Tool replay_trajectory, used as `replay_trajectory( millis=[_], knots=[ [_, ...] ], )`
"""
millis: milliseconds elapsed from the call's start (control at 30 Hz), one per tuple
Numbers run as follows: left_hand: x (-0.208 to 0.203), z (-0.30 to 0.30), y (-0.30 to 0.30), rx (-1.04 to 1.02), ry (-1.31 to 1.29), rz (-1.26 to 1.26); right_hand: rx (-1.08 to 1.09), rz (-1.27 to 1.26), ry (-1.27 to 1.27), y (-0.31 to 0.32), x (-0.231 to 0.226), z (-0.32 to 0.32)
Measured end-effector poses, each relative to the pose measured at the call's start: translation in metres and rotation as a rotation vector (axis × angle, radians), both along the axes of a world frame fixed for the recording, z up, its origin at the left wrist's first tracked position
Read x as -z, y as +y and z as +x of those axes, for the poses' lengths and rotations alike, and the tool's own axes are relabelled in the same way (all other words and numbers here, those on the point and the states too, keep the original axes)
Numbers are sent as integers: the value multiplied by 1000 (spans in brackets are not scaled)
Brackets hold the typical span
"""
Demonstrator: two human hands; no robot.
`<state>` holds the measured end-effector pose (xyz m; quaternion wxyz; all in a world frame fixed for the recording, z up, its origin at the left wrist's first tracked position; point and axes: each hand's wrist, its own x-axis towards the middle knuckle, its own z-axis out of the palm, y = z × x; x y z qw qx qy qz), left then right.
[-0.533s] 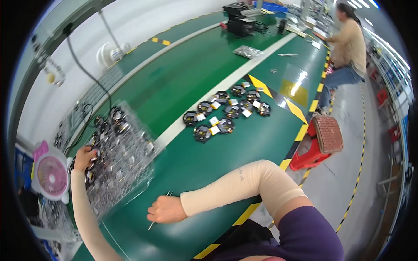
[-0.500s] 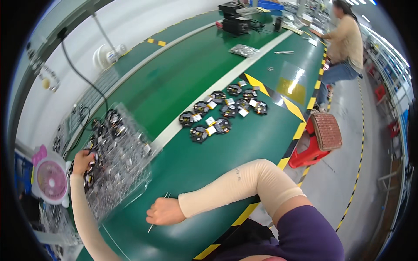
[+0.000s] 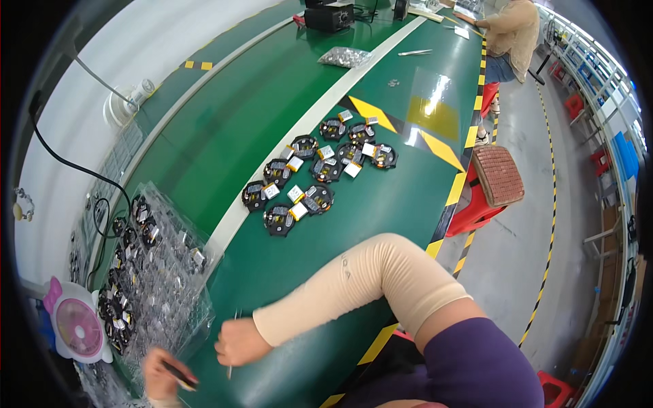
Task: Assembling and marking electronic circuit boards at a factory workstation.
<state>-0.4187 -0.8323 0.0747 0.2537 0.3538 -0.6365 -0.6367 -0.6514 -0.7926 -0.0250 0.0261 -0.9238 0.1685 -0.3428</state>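
My left hand [image 3: 162,375] is closed on a dark, flat part [image 3: 179,375], slightly blurred, at the lower left beside the clear plastic trays. It looks like one of the black round device housings. My right hand [image 3: 243,342] rests closed over the green table, fingers wrapped around thin metal tweezers [image 3: 230,372] whose ends stick out on both sides of the fist. Clear plastic trays [image 3: 166,285] lie stacked at the left, with black housings [image 3: 115,319] along their far side. Several black round housings [image 3: 279,219], each with a small silver battery [image 3: 298,211], lie grouped ahead of my right arm.
A pink and white fan [image 3: 79,329] stands left of the trays, with a black cable [image 3: 75,166] hanging above. Farther off lie a bag of small parts [image 3: 344,57] and another pair of tweezers [image 3: 415,52]. A red stool [image 3: 473,211] stands right; a person [image 3: 510,34] sits beyond.
My left hand has drawn back from the trays toward me, bringing a dark part with it. My right hand still grips the tweezers. The whole view has shifted somewhat.
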Motion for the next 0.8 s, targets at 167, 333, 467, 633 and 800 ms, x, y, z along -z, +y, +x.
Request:
replay_trajectory(
  millis=[167, 333, 467, 633, 800],
  knots=[
    [32, -17, 57, 262, -19, 600, 177, 40, -72, -27, 3, -7],
    [67, 10, 57, 283, 154, 769, 180, 97, -21, -22, -5, -8],
    [81, 6, 49, 311, 248, 711, 186, 98, -41, -24, -4, -2],
    [70, -5, 47, 278, 221, 741, 198, 70, -45, -24, -2, -3],
    [61, -6, 47, 312, 163, 705, 188, 57, -11, -19, -13, -9]
  ],
)
